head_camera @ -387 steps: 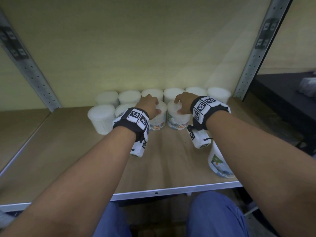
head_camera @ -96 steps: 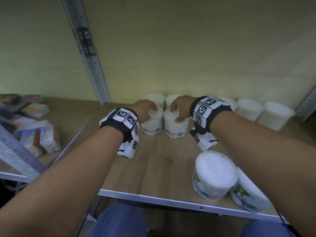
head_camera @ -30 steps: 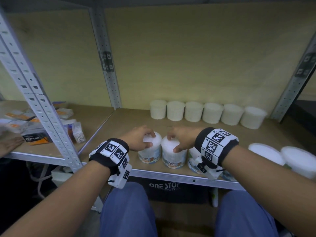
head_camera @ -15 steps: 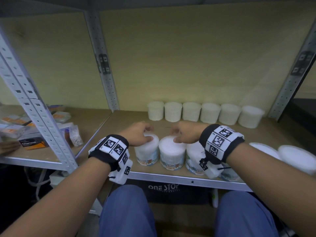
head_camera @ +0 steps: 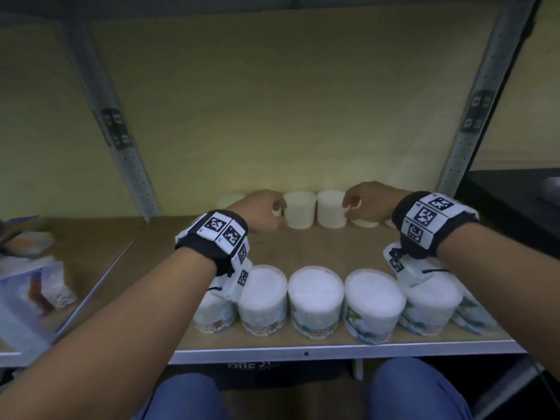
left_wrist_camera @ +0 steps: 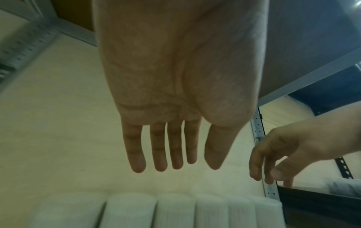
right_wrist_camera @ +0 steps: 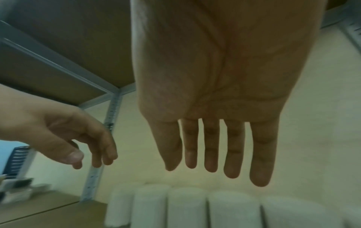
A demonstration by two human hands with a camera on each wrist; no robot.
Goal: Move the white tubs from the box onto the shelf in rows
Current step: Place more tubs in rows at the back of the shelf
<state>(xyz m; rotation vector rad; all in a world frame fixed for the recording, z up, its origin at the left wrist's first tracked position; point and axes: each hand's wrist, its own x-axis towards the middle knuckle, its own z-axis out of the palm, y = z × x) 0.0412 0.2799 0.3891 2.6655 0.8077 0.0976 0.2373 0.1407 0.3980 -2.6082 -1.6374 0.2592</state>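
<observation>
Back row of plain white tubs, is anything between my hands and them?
Nothing visible. The left hand and right hand hang open just before the back row of plain white tubs; the front row of labelled white tubs stands behind the wrists.

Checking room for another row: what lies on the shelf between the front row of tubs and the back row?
Only bare shelf board, seen in the head view.

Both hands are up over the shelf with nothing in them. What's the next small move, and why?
Probably draw both hands back for more tubs. The left hand and right hand hang open and hold nothing. The front row stands upright along the shelf edge, the back row along the wall, with bare board between them for another row.
</observation>
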